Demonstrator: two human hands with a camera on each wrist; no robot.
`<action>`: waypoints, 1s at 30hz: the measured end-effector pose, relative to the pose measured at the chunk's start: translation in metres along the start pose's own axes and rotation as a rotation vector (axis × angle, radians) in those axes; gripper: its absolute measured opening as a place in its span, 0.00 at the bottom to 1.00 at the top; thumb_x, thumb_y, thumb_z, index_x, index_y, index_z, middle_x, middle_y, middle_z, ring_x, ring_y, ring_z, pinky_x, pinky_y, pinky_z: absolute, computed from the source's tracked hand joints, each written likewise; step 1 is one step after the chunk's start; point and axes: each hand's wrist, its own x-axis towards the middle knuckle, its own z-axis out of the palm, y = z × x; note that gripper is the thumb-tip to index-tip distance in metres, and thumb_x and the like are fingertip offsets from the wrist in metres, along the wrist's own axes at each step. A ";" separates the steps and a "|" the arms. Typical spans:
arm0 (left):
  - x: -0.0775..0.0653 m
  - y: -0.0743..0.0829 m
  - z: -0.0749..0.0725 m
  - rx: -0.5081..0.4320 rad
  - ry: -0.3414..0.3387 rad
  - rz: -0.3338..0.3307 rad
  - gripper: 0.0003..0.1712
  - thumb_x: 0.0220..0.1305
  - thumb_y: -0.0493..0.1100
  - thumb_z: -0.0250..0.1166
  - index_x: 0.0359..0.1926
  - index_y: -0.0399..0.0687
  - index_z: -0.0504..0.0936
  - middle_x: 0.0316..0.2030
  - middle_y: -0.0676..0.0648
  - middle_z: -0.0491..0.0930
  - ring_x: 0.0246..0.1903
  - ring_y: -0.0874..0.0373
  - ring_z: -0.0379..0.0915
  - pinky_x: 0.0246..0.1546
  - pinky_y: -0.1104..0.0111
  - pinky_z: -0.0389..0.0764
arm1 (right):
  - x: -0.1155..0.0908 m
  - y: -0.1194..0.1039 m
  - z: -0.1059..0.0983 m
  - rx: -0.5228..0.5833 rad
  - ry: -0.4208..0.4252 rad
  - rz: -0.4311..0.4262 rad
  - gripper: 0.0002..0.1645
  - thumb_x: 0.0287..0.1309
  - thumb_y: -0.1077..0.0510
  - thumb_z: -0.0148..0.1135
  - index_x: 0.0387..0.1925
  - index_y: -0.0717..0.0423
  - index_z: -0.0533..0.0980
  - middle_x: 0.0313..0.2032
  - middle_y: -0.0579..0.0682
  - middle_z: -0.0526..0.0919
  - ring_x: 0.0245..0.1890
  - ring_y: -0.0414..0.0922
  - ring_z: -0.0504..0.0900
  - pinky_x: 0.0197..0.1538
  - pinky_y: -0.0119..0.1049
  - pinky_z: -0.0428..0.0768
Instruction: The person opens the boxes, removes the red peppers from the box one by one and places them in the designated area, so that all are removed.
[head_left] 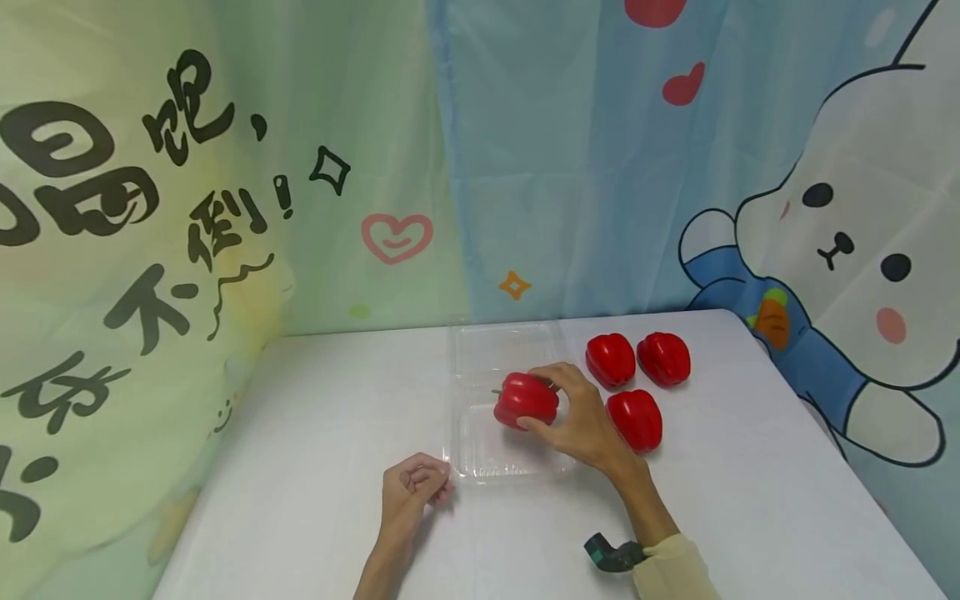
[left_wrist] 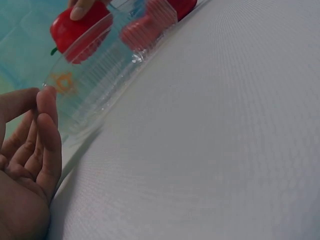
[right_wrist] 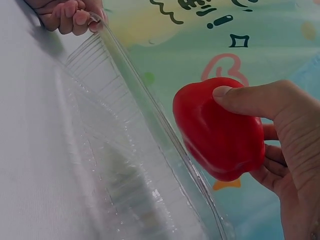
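Observation:
A red bell pepper with a green stem is held by my right hand, thumb on one side and fingers on the other. It hangs over the near half of a clear plastic clamshell box, whose lid lies opened toward the back. My left hand pinches the box's near left corner between thumb and forefinger, as the left wrist view shows at the rim. In the right wrist view the pepper is above the box rim, apart from it.
Three more red bell peppers stand right of the box: one at the back, one farther right, one nearer. A white cloth covers the table. A printed curtain hangs behind. A black strap shows at my right wrist.

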 end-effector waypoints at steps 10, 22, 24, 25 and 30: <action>-0.001 0.001 0.000 0.009 -0.010 0.033 0.05 0.69 0.32 0.69 0.39 0.30 0.84 0.24 0.51 0.89 0.22 0.63 0.82 0.27 0.75 0.83 | -0.003 0.003 -0.012 0.000 0.073 -0.028 0.49 0.38 0.56 0.92 0.66 0.54 0.79 0.61 0.54 0.86 0.60 0.54 0.85 0.54 0.58 0.92; -0.002 0.002 0.001 -0.005 -0.019 0.036 0.06 0.69 0.32 0.70 0.40 0.28 0.84 0.24 0.52 0.89 0.23 0.63 0.82 0.27 0.75 0.82 | -0.014 0.009 -0.029 -0.041 0.152 -0.042 0.50 0.36 0.60 0.92 0.65 0.56 0.79 0.61 0.56 0.86 0.59 0.55 0.84 0.53 0.61 0.91; -0.002 0.001 0.001 -0.002 -0.017 0.042 0.06 0.69 0.31 0.69 0.40 0.28 0.84 0.24 0.52 0.89 0.22 0.64 0.83 0.27 0.76 0.82 | -0.017 0.009 -0.032 -0.044 0.167 -0.033 0.50 0.36 0.59 0.92 0.65 0.55 0.80 0.61 0.56 0.86 0.58 0.54 0.85 0.53 0.61 0.91; -0.002 0.001 0.001 -0.001 -0.017 0.044 0.06 0.69 0.31 0.69 0.40 0.28 0.84 0.24 0.52 0.89 0.22 0.63 0.82 0.27 0.76 0.83 | -0.018 0.009 -0.033 -0.044 0.176 -0.028 0.50 0.36 0.59 0.92 0.65 0.55 0.80 0.61 0.56 0.86 0.58 0.54 0.85 0.53 0.61 0.91; -0.001 -0.001 0.000 -0.009 -0.013 0.035 0.05 0.69 0.31 0.69 0.40 0.29 0.84 0.24 0.51 0.89 0.22 0.63 0.82 0.27 0.75 0.83 | -0.026 0.012 -0.039 -0.047 0.217 -0.023 0.51 0.35 0.61 0.92 0.66 0.57 0.79 0.61 0.57 0.85 0.57 0.54 0.85 0.53 0.62 0.91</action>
